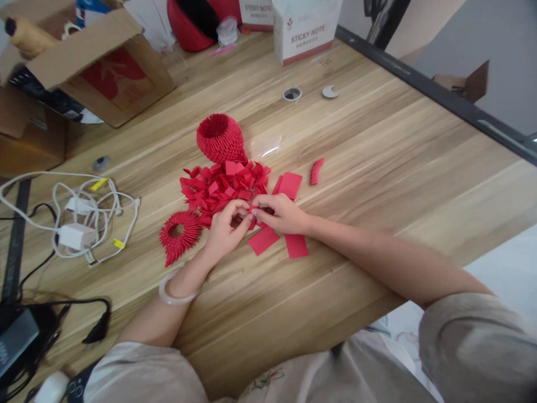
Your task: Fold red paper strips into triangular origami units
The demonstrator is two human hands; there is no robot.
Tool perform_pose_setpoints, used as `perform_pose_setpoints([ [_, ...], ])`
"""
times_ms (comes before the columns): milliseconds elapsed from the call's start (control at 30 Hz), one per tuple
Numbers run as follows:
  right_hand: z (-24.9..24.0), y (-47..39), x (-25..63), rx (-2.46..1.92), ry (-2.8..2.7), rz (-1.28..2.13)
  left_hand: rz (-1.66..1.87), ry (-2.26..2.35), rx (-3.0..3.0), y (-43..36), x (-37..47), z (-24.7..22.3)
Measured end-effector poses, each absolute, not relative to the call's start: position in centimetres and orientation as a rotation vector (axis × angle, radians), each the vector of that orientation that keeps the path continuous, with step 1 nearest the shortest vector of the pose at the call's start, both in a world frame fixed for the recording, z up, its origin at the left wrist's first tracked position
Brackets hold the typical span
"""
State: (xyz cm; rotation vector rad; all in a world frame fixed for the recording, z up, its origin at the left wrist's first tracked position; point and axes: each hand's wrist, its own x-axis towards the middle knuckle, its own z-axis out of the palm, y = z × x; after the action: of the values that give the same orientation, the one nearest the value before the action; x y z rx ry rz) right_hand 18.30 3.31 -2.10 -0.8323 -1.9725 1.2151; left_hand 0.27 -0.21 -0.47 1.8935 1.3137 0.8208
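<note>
My left hand [229,226] and my right hand [279,214] meet over the wooden table, fingers pinched on a small red paper piece [252,208] between them, mostly hidden by the fingertips. Just beyond lies a pile of folded red paper pieces [226,182]. Flat red paper slips [296,245] lie under and around my right hand. A spiky red paper ring [180,232] rests left of my left hand. Behind the pile stands a round red paper vessel [220,139]. A short stack of joined red pieces [316,171] lies to the right.
White cables with chargers [78,236] lie tangled at the left. An open cardboard box [113,73] stands at the back left, and a sticky note box [306,31] at the back. A clear plastic piece [267,146] lies beside the vessel. Black cable [98,329] is near left.
</note>
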Motion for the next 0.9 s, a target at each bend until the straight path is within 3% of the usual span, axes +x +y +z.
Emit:
perform_pose_setpoints([
  [900, -1.85, 3.30, 18.52, -0.848, -2.007, 1.219, 0.804, 1.340, 1.869, -0.15, 0.55, -0.27],
])
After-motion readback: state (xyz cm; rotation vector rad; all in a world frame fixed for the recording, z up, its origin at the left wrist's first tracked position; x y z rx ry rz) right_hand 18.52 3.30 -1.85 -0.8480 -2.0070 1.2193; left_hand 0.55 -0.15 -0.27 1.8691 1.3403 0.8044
